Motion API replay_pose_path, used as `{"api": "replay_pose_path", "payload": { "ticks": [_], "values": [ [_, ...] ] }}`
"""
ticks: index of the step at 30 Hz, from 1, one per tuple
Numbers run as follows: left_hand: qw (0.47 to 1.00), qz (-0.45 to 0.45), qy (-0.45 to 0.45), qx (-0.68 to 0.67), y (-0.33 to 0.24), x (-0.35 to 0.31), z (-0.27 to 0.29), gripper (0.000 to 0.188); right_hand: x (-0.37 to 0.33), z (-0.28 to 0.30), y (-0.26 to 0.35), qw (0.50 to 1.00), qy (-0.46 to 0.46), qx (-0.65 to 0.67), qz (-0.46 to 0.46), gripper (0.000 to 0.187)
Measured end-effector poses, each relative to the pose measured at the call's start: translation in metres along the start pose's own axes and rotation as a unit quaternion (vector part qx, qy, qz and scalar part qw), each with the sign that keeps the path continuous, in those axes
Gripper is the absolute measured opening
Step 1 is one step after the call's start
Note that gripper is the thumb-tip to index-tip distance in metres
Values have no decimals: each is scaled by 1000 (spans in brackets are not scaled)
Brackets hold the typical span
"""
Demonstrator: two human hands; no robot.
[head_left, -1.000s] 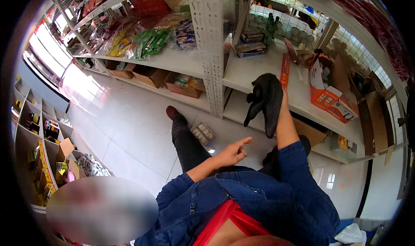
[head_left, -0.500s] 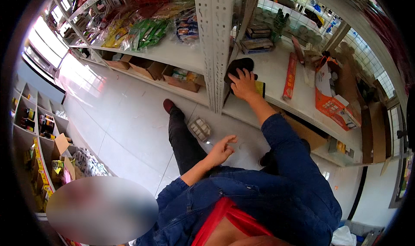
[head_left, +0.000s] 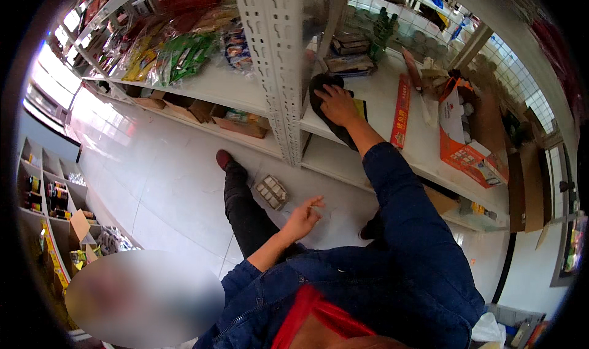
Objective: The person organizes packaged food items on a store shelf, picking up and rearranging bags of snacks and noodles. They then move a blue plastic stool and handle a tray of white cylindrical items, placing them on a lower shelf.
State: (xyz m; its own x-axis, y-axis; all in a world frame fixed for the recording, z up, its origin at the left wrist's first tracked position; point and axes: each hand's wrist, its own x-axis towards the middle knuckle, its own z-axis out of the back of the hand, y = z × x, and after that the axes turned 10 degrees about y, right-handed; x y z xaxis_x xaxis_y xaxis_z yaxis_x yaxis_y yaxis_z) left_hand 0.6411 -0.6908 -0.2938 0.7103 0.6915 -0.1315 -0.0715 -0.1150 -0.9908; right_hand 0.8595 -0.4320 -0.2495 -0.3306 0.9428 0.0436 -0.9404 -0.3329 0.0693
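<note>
My right hand (head_left: 338, 105) rests on top of a dark, floppy cloth (head_left: 338, 128) on the white shelf (head_left: 374, 132), its fingers pressed onto the cloth's far end. The cloth runs back under my palm and wrist to the shelf's front edge. A yellow patch (head_left: 361, 108) shows beside the hand; whether it belongs to the cloth I cannot tell. In front of my body, above the floor, hovers my left hand (head_left: 302, 219), empty, with its fingers apart and loosely bent. Right of the cloth lies a long red box (head_left: 401, 112).
Dark flat packs (head_left: 350, 63) and green bottles (head_left: 381, 37) stand at the shelf's back. An orange-and-white carton (head_left: 463, 143) sits to the right. A perforated white post (head_left: 270, 60) rises left of my right hand. A wrapped pack (head_left: 271, 192) lies on the floor by my foot.
The dark cloth now stretches longer, toward the shelf's front edge, under my right hand. My left hand stays low, its fingers slightly more bent. The whole view has shifted a little.
</note>
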Motion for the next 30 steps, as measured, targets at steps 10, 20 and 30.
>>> {"api": "replay_pose_path", "payload": {
  "ticks": [10, 20, 30],
  "values": [
    [999, -34, -12, 9, -7, 38, -2, 46, -86, 14, -71, 990, 33, -4, -135, 48],
    [947, -170, -86, 257, -83, 84, 38, 42, -151, 18, -141, 971, 31, -66, -227, 48],
    [722, -55, -357, 590, -136, 315, 126, 79, -158, 49, -98, 958, -96, 89, -257, 73]
  ]
}}
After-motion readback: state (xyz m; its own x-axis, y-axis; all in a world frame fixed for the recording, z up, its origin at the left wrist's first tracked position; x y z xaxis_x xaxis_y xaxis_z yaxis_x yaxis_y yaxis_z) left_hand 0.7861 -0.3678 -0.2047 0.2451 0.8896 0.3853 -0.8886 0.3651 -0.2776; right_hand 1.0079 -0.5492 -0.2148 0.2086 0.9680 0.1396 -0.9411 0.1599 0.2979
